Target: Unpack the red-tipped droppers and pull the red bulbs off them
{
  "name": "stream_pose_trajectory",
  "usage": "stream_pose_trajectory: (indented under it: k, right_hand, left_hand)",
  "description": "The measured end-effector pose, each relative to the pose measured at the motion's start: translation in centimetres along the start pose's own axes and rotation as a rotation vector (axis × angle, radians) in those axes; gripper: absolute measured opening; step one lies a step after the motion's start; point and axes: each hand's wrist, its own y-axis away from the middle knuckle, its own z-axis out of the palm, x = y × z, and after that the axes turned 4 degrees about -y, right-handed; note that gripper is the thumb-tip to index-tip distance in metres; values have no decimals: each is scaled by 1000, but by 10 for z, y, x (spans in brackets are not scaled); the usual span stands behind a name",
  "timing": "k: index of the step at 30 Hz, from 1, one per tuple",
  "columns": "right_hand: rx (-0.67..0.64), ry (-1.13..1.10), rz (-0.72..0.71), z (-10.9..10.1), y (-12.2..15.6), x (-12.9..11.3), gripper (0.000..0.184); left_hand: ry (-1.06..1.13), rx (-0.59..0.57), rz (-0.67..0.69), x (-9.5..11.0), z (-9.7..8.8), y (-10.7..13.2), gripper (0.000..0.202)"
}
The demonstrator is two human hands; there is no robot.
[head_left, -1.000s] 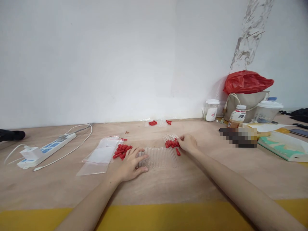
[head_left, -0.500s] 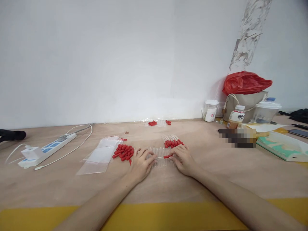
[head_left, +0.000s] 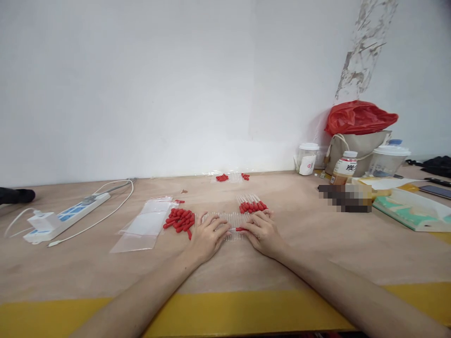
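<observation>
A row of clear plastic tubes (head_left: 227,218) lies side by side on the wooden table. My left hand (head_left: 207,237) rests on the row's left part, its fingertips pinching one tube. My right hand (head_left: 262,231) pinches a small red cap (head_left: 241,229), held against the end of that tube. Loose red caps (head_left: 179,219) lie in a pile just left of my left hand. A bunch of tubes with red caps fitted (head_left: 252,204) lies just beyond my right hand.
Clear zip bags (head_left: 144,225) lie left of the pile. A white power strip (head_left: 63,217) with cables sits far left. Bottles, cups, a beige bag under red plastic (head_left: 359,118) and a tray (head_left: 412,211) crowd the right. More red caps (head_left: 222,177) lie by the wall.
My right hand came back from the capped bunch with a red cap and met my left hand over the tube row. The left hand shifted right and now pinches a tube.
</observation>
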Motion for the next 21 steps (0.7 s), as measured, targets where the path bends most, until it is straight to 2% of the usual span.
stream_pose_trajectory:
  k: [6, 9, 11, 13, 15, 18, 21]
  right_hand:
    - [-62, 13, -92, -5, -1, -6, 17]
    - [-78, 22, -74, -12, 3, 4, 19]
    - [-57, 12, 27, -20, 7, 19, 19]
    - [7, -21, 203, -26, 10, 36, 17]
    - [48, -152, 325, -29, 10, 50, 19]
    - [-16, -273, 449, -28, 7, 61, 24]
    - [-108, -197, 570, -25, 6, 61, 26]
  left_hand:
    - [39, 19, 32, 5, -3, 0, 16]
    - [39, 26, 2, -4, -8, 5, 16]
    - [17, 54, -76, -17, -11, 12, 17]
    - [8, 89, -172, -31, -15, 16, 16]
    - [54, 106, -263, -41, -18, 18, 18]
    - [123, 58, -358, -45, -20, 13, 26]
    - [104, -6, -390, -44, -20, 9, 37]
